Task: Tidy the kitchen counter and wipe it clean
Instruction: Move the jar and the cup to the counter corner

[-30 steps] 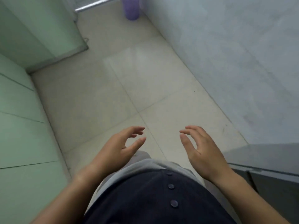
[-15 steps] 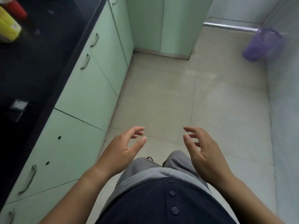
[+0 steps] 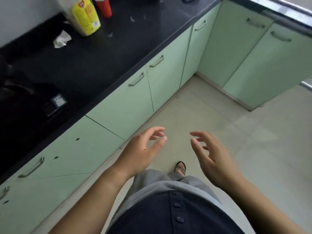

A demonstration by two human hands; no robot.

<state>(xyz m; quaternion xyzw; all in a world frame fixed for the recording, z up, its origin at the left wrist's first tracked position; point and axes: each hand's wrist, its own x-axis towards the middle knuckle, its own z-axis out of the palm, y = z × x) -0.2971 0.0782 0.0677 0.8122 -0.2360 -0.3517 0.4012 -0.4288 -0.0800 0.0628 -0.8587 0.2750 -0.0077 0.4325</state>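
Black counter [image 3: 101, 56] runs along the left above green cabinets [image 3: 121, 102], carrying a yellow bag [image 3: 86, 17], red cup [image 3: 103, 5] and crumpled tissue [image 3: 61, 39]. Tile floor [image 3: 253, 141] spreads right. Left hand [image 3: 141, 152] and right hand [image 3: 212, 159] hover, loosely curled, holding nothing.

Counter [image 3: 94, 65] at 10 o'clock, cupboards [image 3: 125, 105] under it. On it: packet [image 3: 86, 16]; cup [image 3: 103, 6] just beside, at packet's 2 o'clock; paper [image 3: 61, 39] near, at 8 o'clock.

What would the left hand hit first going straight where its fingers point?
Nothing close: the left hand points across the floor; the green corner cabinets probably come first, though depth is unclear.
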